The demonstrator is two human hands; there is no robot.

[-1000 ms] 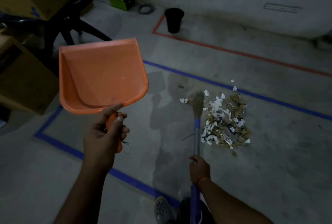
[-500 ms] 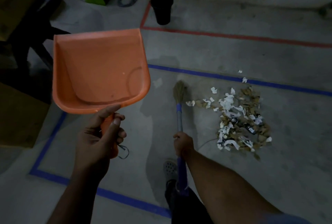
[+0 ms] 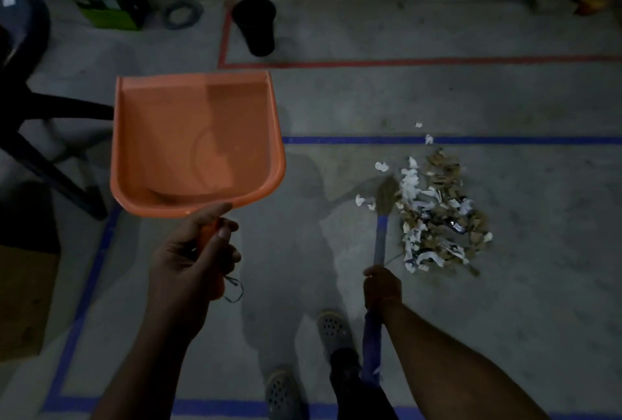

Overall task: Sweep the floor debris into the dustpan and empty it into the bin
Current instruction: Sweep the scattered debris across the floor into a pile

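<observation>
The right hand has its fingers wrapped tight round the blue shaft of the broom, low down. From that grip the shaft runs almost straight away from the person, leaning only a little, so its long axis points up the floor toward the far blue tape line. The straw head sits just at the left edge of the debris pile, touching or very nearly touching the nearest white scraps.

The left hand is clamped on the handle of the orange dustpan, thumb laid up toward the back rim, fingers curled underneath. It holds the pan up in the air, open mouth facing away, nothing in it that I can make out. A loose bit of string hangs from the handle's end.

So the pile lies to the right of the broom head, and the dustpan is well off to the left — on the wrong side, I'd say, for a sweep that would push the litter further right. The right hand is much the nearer to the pile; the pan likely has to come down and across before any sweep counts.

The debris itself is a loose heap — torn white paper, brownish chips, a few dark shiny bits — with strays toward the tape. The black bin stands well beyond, inside the corner of the red tape.
</observation>
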